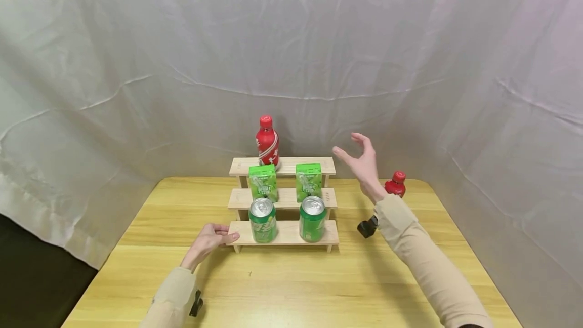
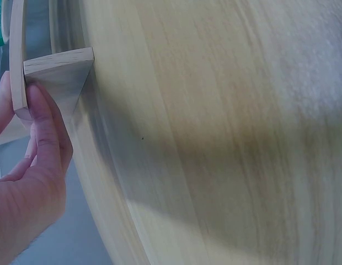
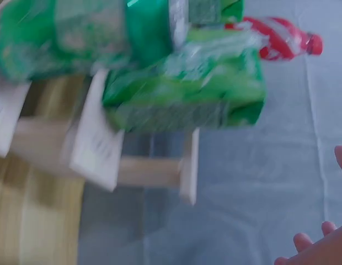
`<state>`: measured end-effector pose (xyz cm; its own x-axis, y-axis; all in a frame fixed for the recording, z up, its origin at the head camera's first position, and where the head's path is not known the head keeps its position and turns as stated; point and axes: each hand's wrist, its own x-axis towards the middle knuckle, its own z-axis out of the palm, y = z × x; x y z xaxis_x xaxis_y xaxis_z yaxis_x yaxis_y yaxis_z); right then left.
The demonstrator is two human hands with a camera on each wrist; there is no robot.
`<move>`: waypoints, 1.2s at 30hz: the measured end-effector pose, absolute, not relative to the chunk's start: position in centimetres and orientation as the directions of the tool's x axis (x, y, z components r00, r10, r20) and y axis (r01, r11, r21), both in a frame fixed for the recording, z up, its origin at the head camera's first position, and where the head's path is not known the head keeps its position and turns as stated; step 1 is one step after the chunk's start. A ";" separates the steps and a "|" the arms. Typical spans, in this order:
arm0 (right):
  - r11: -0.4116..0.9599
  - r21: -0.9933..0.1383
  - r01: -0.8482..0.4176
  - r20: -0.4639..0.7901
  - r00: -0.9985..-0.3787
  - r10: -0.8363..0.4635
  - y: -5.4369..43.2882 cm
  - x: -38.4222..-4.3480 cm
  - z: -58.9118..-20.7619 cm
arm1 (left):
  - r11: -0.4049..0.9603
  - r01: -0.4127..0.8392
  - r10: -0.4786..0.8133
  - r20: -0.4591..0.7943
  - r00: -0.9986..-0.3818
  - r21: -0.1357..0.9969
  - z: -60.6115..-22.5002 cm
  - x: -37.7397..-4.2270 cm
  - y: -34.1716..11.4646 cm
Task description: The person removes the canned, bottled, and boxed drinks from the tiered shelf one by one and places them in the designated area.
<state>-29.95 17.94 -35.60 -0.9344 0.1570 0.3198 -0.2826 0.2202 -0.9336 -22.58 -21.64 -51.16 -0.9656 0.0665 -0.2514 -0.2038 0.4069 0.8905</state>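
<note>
My left hand (image 1: 210, 239) pinches the left end of the lowest board of a three-step wooden rack (image 1: 287, 233); in the left wrist view the thumb is on one face of the board (image 2: 17, 61) and the fingers on the other. My right hand (image 1: 364, 163) is in the air right of the top step, thumb and fingers spread, holding nothing. A red bottle (image 1: 267, 141) stands on the top step at left. Two green drink cartons (image 1: 263, 183) (image 1: 308, 182) stand on the middle step, two green cans (image 1: 262, 220) (image 1: 312, 219) on the lowest.
Another red bottle (image 1: 395, 184) stands on the wooden table (image 1: 291, 287) to the right of the rack, partly hidden behind my right forearm. Grey cloth (image 1: 291, 54) hangs behind the table and along its sides.
</note>
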 end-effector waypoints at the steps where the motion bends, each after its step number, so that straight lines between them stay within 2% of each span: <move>1: 0.210 -0.936 -0.283 0.316 -0.938 0.145 17.5 -30.0 -35.3 | 0.414 -0.199 0.070 -0.248 -0.966 0.888 -51.2 -22.6 -21.7; 17: 0.235 -0.939 -0.251 0.242 -0.968 -0.066 11.2 -31.1 -32.0 | 0.420 -0.199 0.077 -0.254 -0.964 0.886 -51.1 -22.4 -21.6; 36: 0.192 -0.964 -0.186 0.139 -0.963 -0.230 5.6 -33.2 -31.6 | 0.392 -0.188 0.103 -0.246 -0.964 0.900 -51.0 -22.5 -21.9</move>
